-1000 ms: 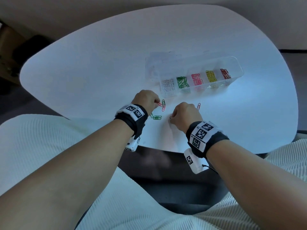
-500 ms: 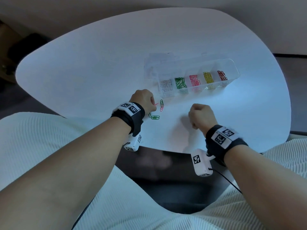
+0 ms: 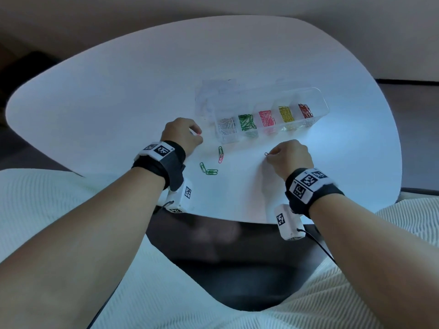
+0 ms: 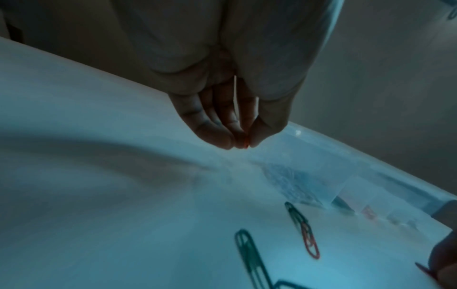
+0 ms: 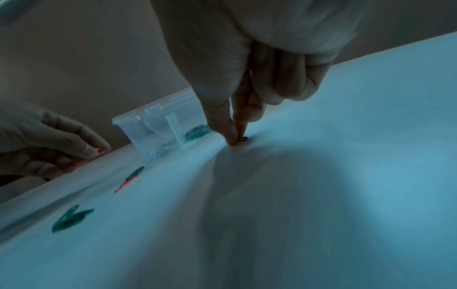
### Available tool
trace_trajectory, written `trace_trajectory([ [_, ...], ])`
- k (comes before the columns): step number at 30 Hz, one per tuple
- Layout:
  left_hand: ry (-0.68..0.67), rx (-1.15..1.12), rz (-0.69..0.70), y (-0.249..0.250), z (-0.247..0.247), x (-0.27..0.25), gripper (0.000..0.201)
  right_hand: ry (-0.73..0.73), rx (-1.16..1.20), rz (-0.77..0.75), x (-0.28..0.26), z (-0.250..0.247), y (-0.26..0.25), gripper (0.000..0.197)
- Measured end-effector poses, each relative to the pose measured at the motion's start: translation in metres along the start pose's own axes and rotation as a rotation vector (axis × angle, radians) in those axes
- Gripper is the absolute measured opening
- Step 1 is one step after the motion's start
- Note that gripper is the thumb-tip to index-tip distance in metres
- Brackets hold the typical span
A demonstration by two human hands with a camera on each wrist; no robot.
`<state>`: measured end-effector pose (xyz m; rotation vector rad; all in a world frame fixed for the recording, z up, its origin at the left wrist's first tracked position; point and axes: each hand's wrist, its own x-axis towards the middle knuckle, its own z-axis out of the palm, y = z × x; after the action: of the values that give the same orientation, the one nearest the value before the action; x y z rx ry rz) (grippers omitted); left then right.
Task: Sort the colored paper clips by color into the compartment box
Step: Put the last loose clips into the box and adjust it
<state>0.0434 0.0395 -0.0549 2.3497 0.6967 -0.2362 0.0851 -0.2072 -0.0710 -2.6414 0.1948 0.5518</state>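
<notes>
The clear compartment box (image 3: 318, 98) stands on the white table with silver, green, pink, yellow and red clips in separate cells. My left hand (image 3: 183, 135) pinches a pink clip (image 4: 245, 143) between thumb and fingers, just left of the box. My right hand (image 3: 288, 157) pinches a dark red clip (image 3: 267, 154) that touches the table (image 5: 243, 139), below the box. Loose on the table between the hands lie a green clip on a pink clip (image 3: 221, 155) and two green clips (image 3: 208, 170).
The box's clear lid (image 3: 213, 93) lies open behind it on the left. The table's near edge (image 3: 225, 218) runs just behind both wrists. A white ribbed cloth (image 3: 47, 210) covers my lap below.
My right hand swung out to the right, then came forward and took hold of the dark red clip. My left hand moved up and left of the loose clips with a pink clip.
</notes>
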Motion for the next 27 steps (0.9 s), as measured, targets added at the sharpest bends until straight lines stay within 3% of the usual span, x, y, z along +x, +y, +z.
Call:
trace_trajectory([
  [6,0.076,-0.151,0.127,0.03,-0.013,-0.008,0.011,-0.118,-0.062,0.059,0.005,-0.004,-0.005,0.02],
  [13,-0.021,-0.293,0.309,0.089,0.002,-0.028,0.007,-0.265,-0.184,-0.061,0.001,-0.013,-0.002,0.023],
  [15,-0.045,-0.268,0.344,0.108,0.012,-0.028,0.009,-0.32,0.094,-0.009,0.002,-0.024,0.003,0.017],
  [17,-0.05,-0.232,0.366,0.127,0.023,-0.022,0.009,-0.362,0.502,0.145,0.003,-0.038,0.008,0.008],
  [19,-0.045,-0.175,0.359,0.145,0.034,-0.014,0.008,-0.354,0.789,0.238,0.007,-0.051,0.011,0.011],
  [22,-0.041,-0.031,0.323,0.156,0.051,-0.001,0.01,-0.258,1.034,0.272,0.018,-0.072,0.008,0.02],
  [27,-0.172,0.087,0.274,0.147,0.062,0.007,0.027,-0.041,1.294,0.267,0.048,-0.109,-0.008,0.023],
])
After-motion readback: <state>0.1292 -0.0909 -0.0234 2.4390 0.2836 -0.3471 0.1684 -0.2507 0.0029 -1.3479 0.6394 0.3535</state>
